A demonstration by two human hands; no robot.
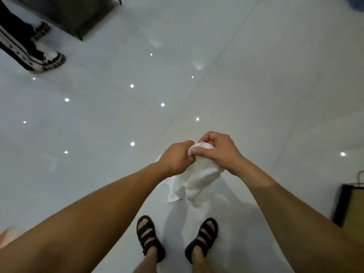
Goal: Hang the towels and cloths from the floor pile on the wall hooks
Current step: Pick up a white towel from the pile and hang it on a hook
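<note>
White towel [199,178] held up over a glossy white tiled floor [256,85], its top edge pinched by the curled fingers of the left hand [178,158] and the right hand [218,149], set close together, cloth hanging down above two black-sandalled feet [149,236], another person's patterned shoes [45,60] seen at far upper left.

Top edge of the white terry towel [199,180] is buried in the left hand [177,157] and right hand [218,148]. Bystander's black trouser leg [17,40] is cropped at left, dark box [69,12] at top, brown paper bag [354,207] at right.
</note>
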